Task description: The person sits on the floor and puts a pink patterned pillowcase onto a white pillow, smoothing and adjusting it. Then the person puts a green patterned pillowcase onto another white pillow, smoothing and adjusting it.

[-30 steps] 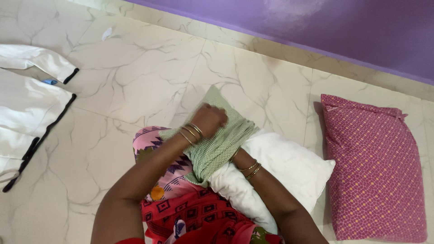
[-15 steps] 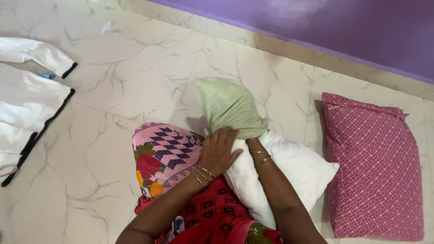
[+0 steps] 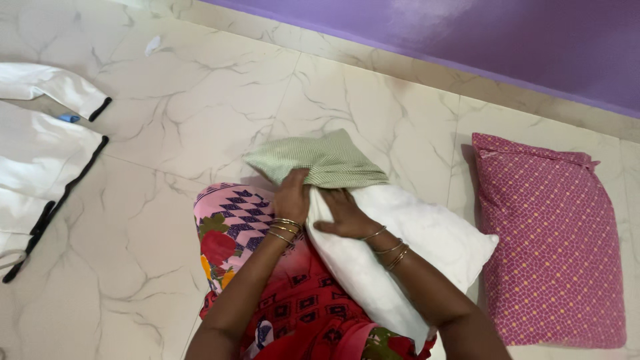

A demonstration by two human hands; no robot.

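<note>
1. White pillow: far end hidden inside green cover.
2. Left hand fingertips buried under cover edge.
3. White garment at 9 o'clock, cut off by frame.
</note>
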